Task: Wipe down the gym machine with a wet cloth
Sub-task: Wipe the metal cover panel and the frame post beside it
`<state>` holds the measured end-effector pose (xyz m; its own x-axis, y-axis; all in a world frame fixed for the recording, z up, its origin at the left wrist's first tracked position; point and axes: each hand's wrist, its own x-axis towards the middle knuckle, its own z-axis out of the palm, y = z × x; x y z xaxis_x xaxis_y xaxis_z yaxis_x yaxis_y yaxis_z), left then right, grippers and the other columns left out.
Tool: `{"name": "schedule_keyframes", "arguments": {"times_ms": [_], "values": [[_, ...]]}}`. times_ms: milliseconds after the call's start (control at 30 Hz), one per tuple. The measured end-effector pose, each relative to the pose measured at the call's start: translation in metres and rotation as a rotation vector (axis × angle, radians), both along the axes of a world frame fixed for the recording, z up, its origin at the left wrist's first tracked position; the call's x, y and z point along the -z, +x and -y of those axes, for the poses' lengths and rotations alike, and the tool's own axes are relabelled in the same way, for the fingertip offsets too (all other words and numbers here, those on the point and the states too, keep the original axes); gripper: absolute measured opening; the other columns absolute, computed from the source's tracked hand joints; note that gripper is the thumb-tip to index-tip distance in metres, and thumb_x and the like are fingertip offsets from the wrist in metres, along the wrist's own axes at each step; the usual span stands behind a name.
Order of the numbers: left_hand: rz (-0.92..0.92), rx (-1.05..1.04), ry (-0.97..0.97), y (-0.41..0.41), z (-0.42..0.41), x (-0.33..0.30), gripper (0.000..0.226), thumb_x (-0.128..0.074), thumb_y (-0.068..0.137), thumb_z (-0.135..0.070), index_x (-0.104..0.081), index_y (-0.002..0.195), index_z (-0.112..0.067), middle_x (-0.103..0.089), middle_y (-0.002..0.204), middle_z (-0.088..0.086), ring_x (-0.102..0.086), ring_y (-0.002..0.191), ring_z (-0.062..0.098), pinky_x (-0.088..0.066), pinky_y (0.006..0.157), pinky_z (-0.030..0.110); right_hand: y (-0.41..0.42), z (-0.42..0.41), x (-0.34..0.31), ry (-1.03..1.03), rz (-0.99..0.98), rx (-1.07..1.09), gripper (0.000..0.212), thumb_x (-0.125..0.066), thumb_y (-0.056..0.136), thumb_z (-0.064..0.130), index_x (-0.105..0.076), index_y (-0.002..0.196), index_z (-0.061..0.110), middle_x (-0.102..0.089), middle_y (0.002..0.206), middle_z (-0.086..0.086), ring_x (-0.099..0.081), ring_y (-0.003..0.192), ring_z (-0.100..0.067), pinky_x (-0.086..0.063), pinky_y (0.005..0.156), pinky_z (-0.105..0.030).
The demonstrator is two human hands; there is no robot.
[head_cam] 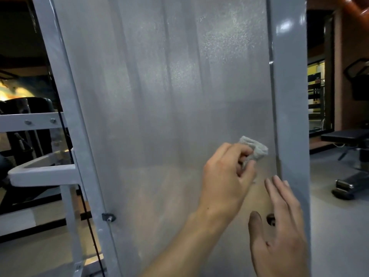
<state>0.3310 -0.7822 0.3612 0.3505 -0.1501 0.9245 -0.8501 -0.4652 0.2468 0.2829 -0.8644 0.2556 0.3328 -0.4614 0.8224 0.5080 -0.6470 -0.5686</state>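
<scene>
I'm facing the gym machine's grey panel (169, 96) (streaky, speckled) — my left hand (225, 176) is gripping the wet cloth (253, 150), bunched, against its lower right. My right hand (279, 226) is hovering just beside, fingers straight — near the frame post (289, 96).

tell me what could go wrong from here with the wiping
1. The cloth is bunched small in the left hand, so each pass covers little of the translucent panel; the speckled, streaky upper part may get missed.
2. The right hand lies open at the panel's right edge beside the grey post; fingertips could slip into that seam or leave fresh prints.
3. A wet cloth may leave drips running down toward the bolt.
</scene>
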Motion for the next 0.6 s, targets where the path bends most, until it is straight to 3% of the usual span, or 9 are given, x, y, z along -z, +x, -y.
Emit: {"name": "schedule_keyframes", "arguments": {"times_ms": [67, 200, 300, 400, 467, 533, 600], "values": [[0.048, -0.082, -0.072, 0.007, -0.024, -0.011, 0.016, -0.075, 0.083, -0.012, -0.071, 0.096, -0.019, -0.066, 0.087, -0.005, -0.058, 0.066, 0.008, -0.054, 0.066, 0.030, -0.002, 0.005, -0.001, -0.002, 0.001, 0.038, 0.067, -0.062, 0.078, 0.010, -0.056, 0.145, 0.011, -0.045, 0.156, 0.003, -0.035, 0.149, -0.016, -0.028, 0.120, -0.025], [0.031, -0.166, -0.297, 0.014, -0.045, -0.029, 0.012, -0.075, 0.085, -0.012, -0.069, 0.092, -0.021, -0.064, 0.083, -0.004, -0.059, 0.062, 0.014, -0.055, 0.065, 0.033, -0.004, 0.010, -0.002, -0.005, -0.013, 0.052, 0.067, -0.063, 0.079, 0.008, -0.054, 0.146, 0.011, -0.044, 0.156, 0.003, -0.034, 0.150, -0.015, -0.025, 0.119, -0.017], [0.059, -0.117, -0.156, 0.002, -0.010, -0.015, 0.014, -0.076, 0.087, -0.010, -0.071, 0.097, -0.019, -0.062, 0.087, -0.006, -0.057, 0.065, 0.010, -0.052, 0.066, 0.027, -0.002, 0.012, 0.001, -0.021, -0.022, 0.056, 0.076, -0.073, 0.076, -0.008, -0.053, 0.146, 0.011, -0.044, 0.156, 0.003, -0.034, 0.150, -0.016, -0.021, 0.119, -0.013], [0.103, -0.080, 0.153, -0.007, 0.021, 0.013, 0.013, -0.071, 0.090, -0.015, -0.071, 0.103, -0.017, -0.062, 0.096, -0.005, -0.058, 0.073, 0.009, -0.049, 0.067, 0.024, -0.001, 0.015, 0.002, 0.015, -0.045, 0.030, 0.089, -0.080, 0.068, -0.014, -0.051, 0.148, 0.014, -0.044, 0.157, 0.004, -0.036, 0.149, -0.018, -0.024, 0.118, -0.012], [0.140, -0.092, 0.281, -0.006, 0.024, 0.013, 0.012, -0.067, 0.090, -0.019, -0.070, 0.102, -0.018, -0.061, 0.095, -0.004, -0.058, 0.072, 0.013, -0.047, 0.063, 0.026, -0.002, 0.019, 0.003, 0.026, -0.023, 0.028, 0.085, -0.078, 0.072, -0.011, -0.051, 0.148, 0.015, -0.043, 0.157, 0.006, -0.038, 0.148, -0.018, -0.033, 0.116, -0.024], [0.182, -0.110, 0.300, -0.003, 0.023, -0.007, 0.012, -0.070, 0.088, -0.016, -0.069, 0.099, -0.017, -0.060, 0.090, -0.002, -0.056, 0.070, 0.015, -0.044, 0.062, 0.026, -0.004, 0.021, 0.003, 0.020, 0.011, 0.041, 0.073, -0.069, 0.078, 0.000, -0.052, 0.148, 0.015, -0.042, 0.157, 0.007, -0.037, 0.148, -0.016, -0.037, 0.114, -0.034], [0.228, -0.144, 0.194, 0.002, 0.023, -0.042, 0.010, -0.072, 0.087, -0.012, -0.069, 0.096, -0.016, -0.058, 0.086, -0.002, -0.051, 0.071, 0.013, -0.039, 0.064, 0.020, -0.006, 0.024, 0.004, 0.014, 0.012, 0.033, 0.070, -0.063, 0.078, 0.008, -0.053, 0.147, 0.015, -0.042, 0.157, 0.008, -0.036, 0.149, -0.013, -0.034, 0.115, -0.030]]}}
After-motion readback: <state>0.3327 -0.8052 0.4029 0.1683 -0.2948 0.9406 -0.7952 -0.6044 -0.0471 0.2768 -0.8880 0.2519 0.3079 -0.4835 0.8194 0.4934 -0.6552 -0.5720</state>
